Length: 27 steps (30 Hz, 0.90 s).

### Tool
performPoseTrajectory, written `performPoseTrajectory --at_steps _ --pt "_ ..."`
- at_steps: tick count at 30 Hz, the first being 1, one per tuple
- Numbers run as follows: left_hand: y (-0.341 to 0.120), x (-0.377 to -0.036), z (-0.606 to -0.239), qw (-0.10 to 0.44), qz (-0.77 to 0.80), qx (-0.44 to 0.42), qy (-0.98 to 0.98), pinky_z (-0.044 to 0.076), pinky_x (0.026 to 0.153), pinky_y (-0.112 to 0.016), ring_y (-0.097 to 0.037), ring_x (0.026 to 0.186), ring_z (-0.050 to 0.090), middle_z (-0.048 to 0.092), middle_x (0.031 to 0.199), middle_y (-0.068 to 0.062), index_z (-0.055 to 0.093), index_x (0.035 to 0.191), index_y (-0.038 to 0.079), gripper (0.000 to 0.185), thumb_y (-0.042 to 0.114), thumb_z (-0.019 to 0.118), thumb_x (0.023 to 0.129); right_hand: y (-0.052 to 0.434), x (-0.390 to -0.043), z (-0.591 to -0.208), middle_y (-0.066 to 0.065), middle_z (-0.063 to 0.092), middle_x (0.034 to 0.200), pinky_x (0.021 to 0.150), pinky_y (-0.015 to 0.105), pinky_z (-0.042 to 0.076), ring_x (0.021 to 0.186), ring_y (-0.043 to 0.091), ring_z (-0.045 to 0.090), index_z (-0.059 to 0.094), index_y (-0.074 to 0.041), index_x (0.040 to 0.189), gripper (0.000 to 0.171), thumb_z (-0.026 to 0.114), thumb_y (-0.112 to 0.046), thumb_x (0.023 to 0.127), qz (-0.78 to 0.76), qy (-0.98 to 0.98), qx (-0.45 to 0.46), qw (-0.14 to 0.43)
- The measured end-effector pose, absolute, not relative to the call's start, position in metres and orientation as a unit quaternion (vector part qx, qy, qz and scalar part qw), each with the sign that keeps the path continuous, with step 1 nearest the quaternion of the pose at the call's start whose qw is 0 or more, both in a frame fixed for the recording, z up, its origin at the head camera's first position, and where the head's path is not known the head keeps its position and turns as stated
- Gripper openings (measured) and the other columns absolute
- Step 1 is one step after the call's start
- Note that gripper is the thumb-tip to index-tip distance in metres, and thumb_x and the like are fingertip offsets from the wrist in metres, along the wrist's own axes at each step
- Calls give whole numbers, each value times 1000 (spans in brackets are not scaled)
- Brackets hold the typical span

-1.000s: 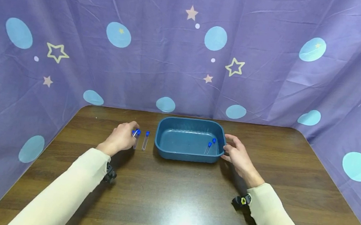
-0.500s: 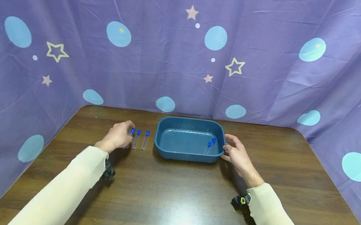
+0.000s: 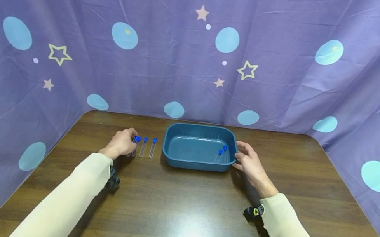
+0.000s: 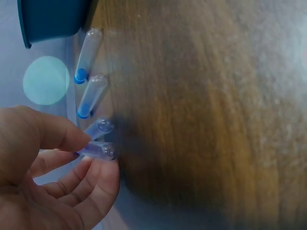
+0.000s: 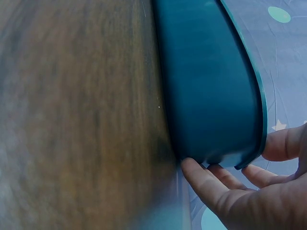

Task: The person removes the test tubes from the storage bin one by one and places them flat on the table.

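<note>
My left hand (image 3: 122,142) pinches a clear test tube with a blue cap (image 4: 98,150) between thumb and fingertips, low over the wooden table (image 3: 179,211). Right beside it lies another tube (image 4: 98,128). Two more capped tubes (image 3: 143,147) (image 3: 152,148) lie side by side between that hand and a dark teal tray (image 3: 171,159). The tray holds two tubes (image 3: 221,154) near its right wall. My right hand (image 3: 248,162) holds the tray's right end, thumb by the rim and fingers against the outer wall (image 5: 206,96).
A purple cloth with stars and dots (image 3: 197,56) hangs behind and along both sides of the table. The table's rounded back corners meet the cloth. Bare wood stretches in front of the tray.
My left hand has drifted a little to the left with the pinched tube, uncovering a tube lying on the table. The right hand and the tray have stayed still.
</note>
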State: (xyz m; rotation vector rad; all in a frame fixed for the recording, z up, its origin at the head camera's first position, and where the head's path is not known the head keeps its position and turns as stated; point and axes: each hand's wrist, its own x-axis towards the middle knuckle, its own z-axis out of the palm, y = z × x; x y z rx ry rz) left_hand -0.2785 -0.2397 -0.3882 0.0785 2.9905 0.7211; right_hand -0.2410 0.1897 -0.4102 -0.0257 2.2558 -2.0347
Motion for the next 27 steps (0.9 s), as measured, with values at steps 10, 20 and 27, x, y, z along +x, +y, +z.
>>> performPoseTrajectory --at_steps 10,20,27 --pt "-245 -283 -393 23 229 21 973 45 84 -54 -41 95 58 60 113 -26 53 124 -2 45 7 58 80 190 -241 -410 29 37 138 94 51 44 120 43 47 31 -3 144 49 38 -3 95 -669 741 -11 51" --pt "-248 -286 -396 31 222 19 974 44 85 -55 -41 99 56 57 119 -28 53 124 -2 45 8 58 81 191 -241 -411 29 36 137 95 51 44 120 43 46 30 -2 144 49 38 -3 95 -669 741 -11 52" --pt "-249 -286 -396 31 229 14 973 44 84 -54 -41 96 56 57 119 -28 53 125 -2 46 10 59 81 190 -241 -410 29 36 137 94 52 44 120 44 46 30 -2 144 48 38 -3 96 -668 743 -14 50"
